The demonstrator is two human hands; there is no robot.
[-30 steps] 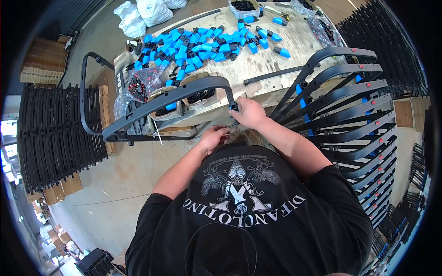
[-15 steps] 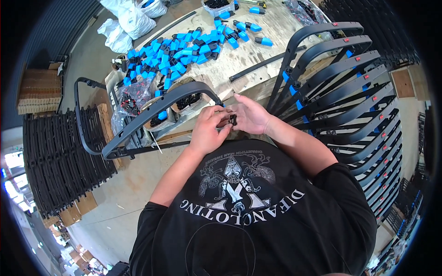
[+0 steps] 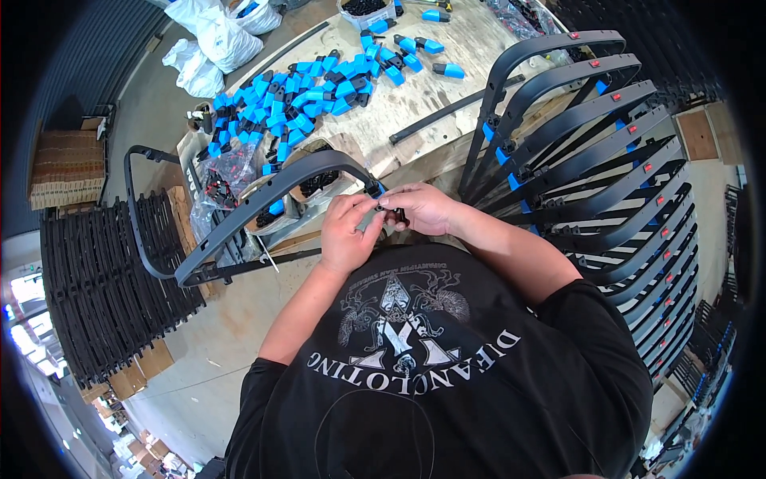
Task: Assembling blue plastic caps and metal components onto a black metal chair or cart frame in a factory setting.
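Observation:
In front of my chest, my left hand (image 3: 345,233) and my right hand (image 3: 427,209) meet at the fingertips. Small black plastic parts (image 3: 401,216) show beneath the fingers of my right hand, which is curled around them. The left thumb and forefinger pinch at a tiny dark piece beside the right fingertips; its kind is too small to make out. Just beyond my hands rises the end of a black curved frame (image 3: 275,185) with a blue piece (image 3: 376,190) on it. The frame rests across the table's near edge, its loop reaching to the left.
Many blue-and-black plastic pieces (image 3: 299,100) lie heaped on the wooden table (image 3: 415,100). An open container of black parts (image 3: 317,182) stands behind the frame. Several similar black frames (image 3: 590,156) are racked at right. Black frame parts (image 3: 112,279) are stacked at left.
My right hand has turned from an open palm with the thumb raised to fingers curled over the black parts. My left hand has shifted slightly left, its fingertips still close to the right ones.

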